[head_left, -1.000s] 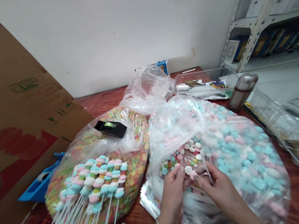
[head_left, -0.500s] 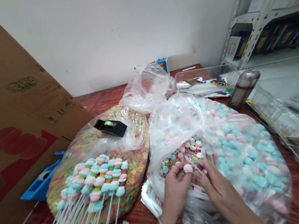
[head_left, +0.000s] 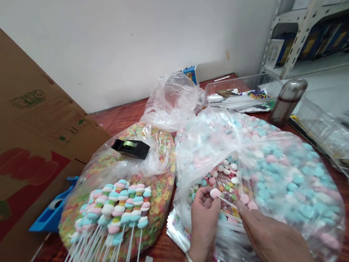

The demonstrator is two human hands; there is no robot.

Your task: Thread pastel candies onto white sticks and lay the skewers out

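My left hand (head_left: 204,213), with a bangle at the wrist, pinches a pale pink and white marshmallow (head_left: 215,193) between its fingertips. A thin white stick (head_left: 228,202) runs from the marshmallow to my right hand (head_left: 265,234), whose fingers are closed on its other end. Whether the tip has pierced the marshmallow cannot be made out. Both hands are over the mouth of an open clear bag (head_left: 185,171) containing loose pink, white and blue marshmallows and small coloured rings. To the left, several sticks threaded with marshmallows and rings (head_left: 116,207) lie on a bag of ring candies (head_left: 161,191).
A black tape dispenser (head_left: 131,148) rests on the ring-candy bag. A large cardboard box (head_left: 19,123) and a blue dispenser (head_left: 51,210) stand at left. Behind are a crumpled plastic bag (head_left: 173,101), a clear tray (head_left: 241,85) and a bottle (head_left: 287,101).
My right hand has moved down and right, away from the left fingertips, exposing more of the stick. The left hand still holds the marshmallow, slightly further left. The view has shifted a little.
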